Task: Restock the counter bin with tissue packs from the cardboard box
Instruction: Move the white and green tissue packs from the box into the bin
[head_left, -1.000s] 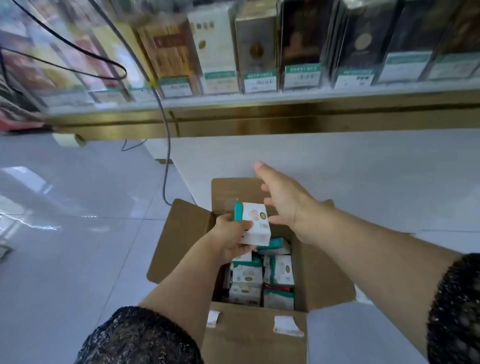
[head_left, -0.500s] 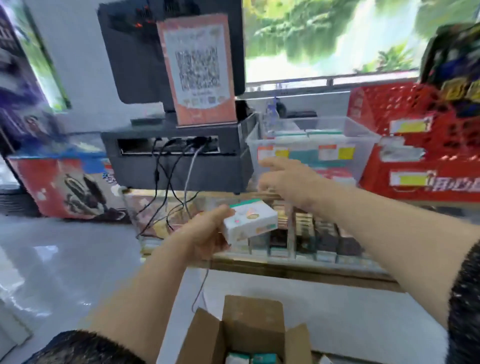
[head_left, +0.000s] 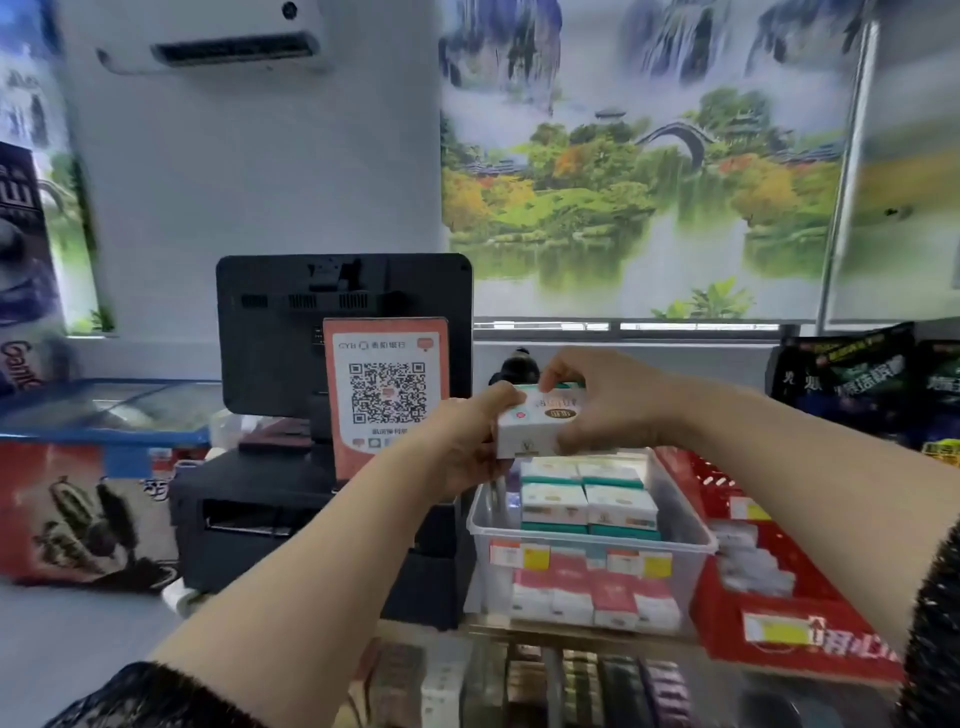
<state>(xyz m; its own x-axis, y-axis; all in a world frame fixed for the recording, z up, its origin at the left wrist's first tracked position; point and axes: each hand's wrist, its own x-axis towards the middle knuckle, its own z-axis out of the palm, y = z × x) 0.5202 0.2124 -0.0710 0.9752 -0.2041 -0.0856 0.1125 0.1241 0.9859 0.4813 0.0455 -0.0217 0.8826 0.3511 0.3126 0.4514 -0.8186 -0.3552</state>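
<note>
Here, held a white tissue pack (head_left: 540, 423) with a teal top edge in both hands, raised above the back end of the clear plastic bin (head_left: 691, 540). Left hand (head_left: 457, 447) wrapped shut around the pack's left end, thumb on top, fingers underneath. Right hand (head_left: 605, 400) clamped on the pack's right side, fingertips pinching the top rim, thumb pressing the front face. Directly below the grip, sat the bin on the bench (head_left: 483, 623), with four teal-and-white tissue packs (head_left: 587, 501) lying in two rows on the upper layer. Lower down, behind the bin's front wall, stood red-and-white packs (head_left: 592, 597), with small red and yellow price labels (head_left: 535, 556) stuck on the wall above them. Left of the grip, stood an orange QR code sign (head_left: 387, 395) upright against the back of a black monitor (head_left: 291, 332), with a black receipt printer (head_left: 249, 514) beneath it. Right of the grip, lay a red plastic basket (head_left: 727, 603) touching the bin's side, with dark snack bags (head_left: 852, 374) behind it. Beneath the bench glass, near the forearms, showed rows of small boxed goods (head_left: 571, 686), blurred. Above the grip, hung a landscape mural (head_left: 644, 156) on the wall. Cardboard box out of view.
</note>
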